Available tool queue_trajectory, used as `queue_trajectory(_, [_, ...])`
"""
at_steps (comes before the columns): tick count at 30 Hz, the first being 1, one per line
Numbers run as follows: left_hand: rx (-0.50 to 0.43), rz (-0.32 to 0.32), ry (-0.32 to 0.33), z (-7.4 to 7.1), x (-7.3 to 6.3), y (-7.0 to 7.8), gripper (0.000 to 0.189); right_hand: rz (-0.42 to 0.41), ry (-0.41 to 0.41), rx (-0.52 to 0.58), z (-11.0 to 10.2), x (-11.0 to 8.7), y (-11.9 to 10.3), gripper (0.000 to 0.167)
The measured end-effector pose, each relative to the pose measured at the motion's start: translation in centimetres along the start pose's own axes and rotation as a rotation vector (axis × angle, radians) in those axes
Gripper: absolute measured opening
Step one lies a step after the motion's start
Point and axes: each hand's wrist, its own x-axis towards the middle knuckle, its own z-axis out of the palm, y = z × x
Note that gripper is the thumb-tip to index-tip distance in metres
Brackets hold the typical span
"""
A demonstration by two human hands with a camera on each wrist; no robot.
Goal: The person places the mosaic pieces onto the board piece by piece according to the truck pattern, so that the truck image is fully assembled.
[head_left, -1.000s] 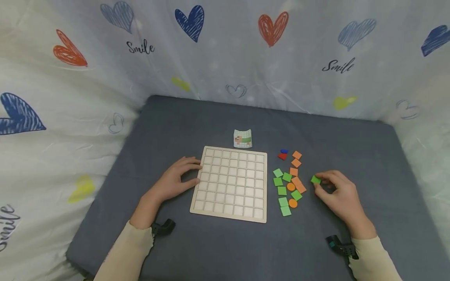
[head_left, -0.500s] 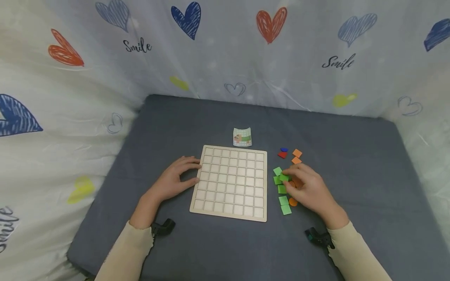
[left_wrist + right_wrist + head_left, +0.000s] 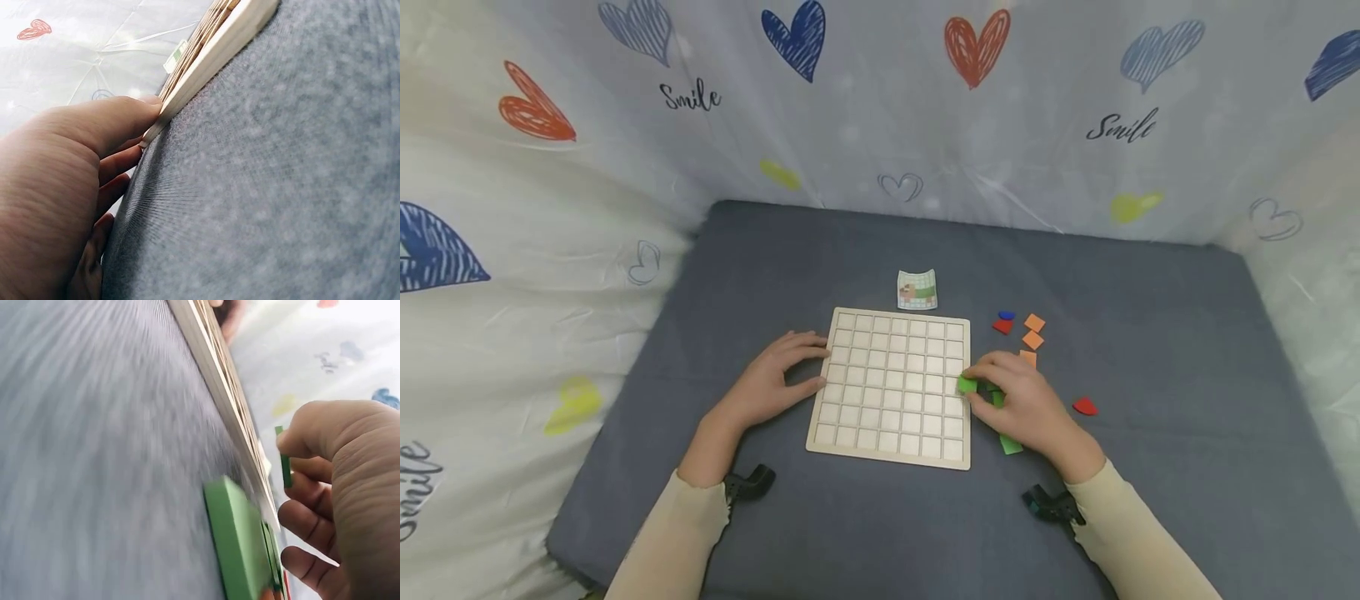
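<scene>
A square wooden grid board [image 3: 891, 387] lies on the dark grey table, its cells bare. My left hand [image 3: 775, 377] rests at the board's left edge, thumb and fingertips touching the rim; the left wrist view shows the thumb [image 3: 134, 115] on that rim. Between thumb and fingers my right hand [image 3: 1018, 400] pinches a green square tile [image 3: 967, 384], held over the board's right edge. In the right wrist view the pinched tile [image 3: 285, 457] appears edge-on. Loose green tiles [image 3: 1011, 445] lie under and beside the right hand, partly hidden by it.
Orange tiles [image 3: 1033, 340], a blue piece [image 3: 1006, 316] and a red piece [image 3: 1003, 327] lie right of the board. Another red piece [image 3: 1085, 406] lies farther right. A small picture card [image 3: 917, 290] sits behind the board. A heart-printed curtain [image 3: 850, 108] hangs around the table.
My right hand has moved left with the green tile, from right of the loose pieces to the board's right edge, uncovering a red piece. My left hand has stayed at the board.
</scene>
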Motion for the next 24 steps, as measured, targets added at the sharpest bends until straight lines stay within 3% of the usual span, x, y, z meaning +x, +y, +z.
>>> queue_trajectory(11, [-0.021, -0.002, 0.006, 0.0, 0.0, 0.0, 0.05, 0.005, -0.055, -0.042, 1.1, 1.0, -0.7, 0.024])
queue_trajectory(24, [-0.014, -0.005, 0.002, -0.1, 0.1, 0.1, 0.05, -0.028, -0.04, -0.034, 1.5, 0.8, -0.5, 0.023])
